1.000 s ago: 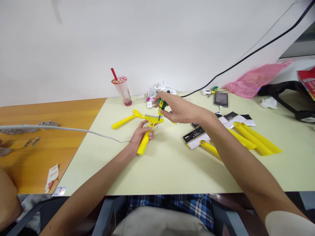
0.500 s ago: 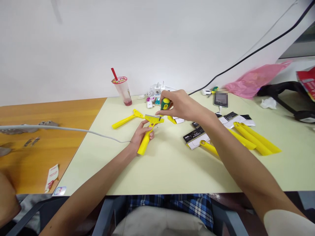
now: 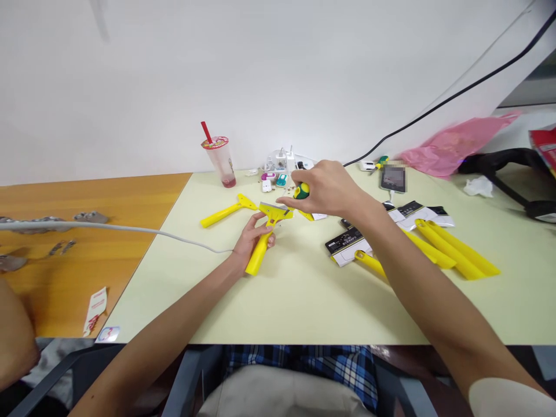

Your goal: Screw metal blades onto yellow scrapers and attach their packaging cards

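A pale table spreads in front, an orange wooden table adjoining at left; a drink cup stands toward the white wall. Over the pale table, the left hand grips a yellow scraper, handle nearest. Beyond, the right hand, bent downward, pinches a screwdriver, partly hidden; its tip is hard to make out.

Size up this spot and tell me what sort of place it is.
Probably a shared indoor workspace: a pale table by a white wall, another person's arm at the left edge, and a drink cup on the table.
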A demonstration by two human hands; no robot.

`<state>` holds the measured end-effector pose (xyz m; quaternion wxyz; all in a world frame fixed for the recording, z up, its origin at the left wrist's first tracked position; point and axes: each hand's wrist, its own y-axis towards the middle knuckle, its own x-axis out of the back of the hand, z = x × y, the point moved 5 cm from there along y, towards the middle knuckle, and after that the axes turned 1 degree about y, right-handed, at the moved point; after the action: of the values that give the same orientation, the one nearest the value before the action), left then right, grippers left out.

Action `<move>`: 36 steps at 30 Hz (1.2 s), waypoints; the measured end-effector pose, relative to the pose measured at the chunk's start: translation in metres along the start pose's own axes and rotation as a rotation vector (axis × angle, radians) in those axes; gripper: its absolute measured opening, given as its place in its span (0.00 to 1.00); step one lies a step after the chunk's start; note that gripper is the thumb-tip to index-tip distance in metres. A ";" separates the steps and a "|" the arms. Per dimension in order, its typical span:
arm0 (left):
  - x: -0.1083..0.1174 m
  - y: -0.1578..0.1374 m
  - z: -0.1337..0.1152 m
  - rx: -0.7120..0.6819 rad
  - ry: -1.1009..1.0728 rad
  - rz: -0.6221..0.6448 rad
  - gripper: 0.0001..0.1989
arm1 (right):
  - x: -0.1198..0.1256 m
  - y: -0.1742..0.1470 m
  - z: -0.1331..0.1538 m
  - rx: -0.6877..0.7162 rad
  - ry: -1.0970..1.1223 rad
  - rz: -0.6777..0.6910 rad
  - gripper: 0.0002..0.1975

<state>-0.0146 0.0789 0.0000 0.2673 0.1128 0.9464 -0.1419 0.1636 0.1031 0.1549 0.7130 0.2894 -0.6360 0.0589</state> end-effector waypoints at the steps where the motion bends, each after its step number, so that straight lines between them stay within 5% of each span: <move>1: 0.000 0.000 0.000 0.001 0.000 0.004 0.34 | 0.000 0.000 -0.001 -0.018 -0.018 -0.006 0.26; 5: 0.001 -0.001 0.000 -0.002 -0.013 0.012 0.33 | 0.000 -0.001 -0.004 -0.059 0.024 -0.040 0.26; 15: 0.002 0.000 -0.001 0.021 -0.046 -0.019 0.35 | -0.002 -0.008 0.007 0.247 0.474 0.042 0.21; 26: 0.003 0.000 -0.001 0.016 -0.054 -0.023 0.35 | -0.001 -0.010 0.009 0.201 0.570 0.191 0.08; 36: 0.004 0.000 0.000 0.009 -0.025 -0.016 0.35 | -0.004 -0.006 0.001 0.122 0.524 0.198 0.10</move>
<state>-0.0177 0.0798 -0.0018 0.2773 0.1049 0.9432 -0.1498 0.1649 0.0993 0.1487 0.8249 0.2434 -0.4506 0.2391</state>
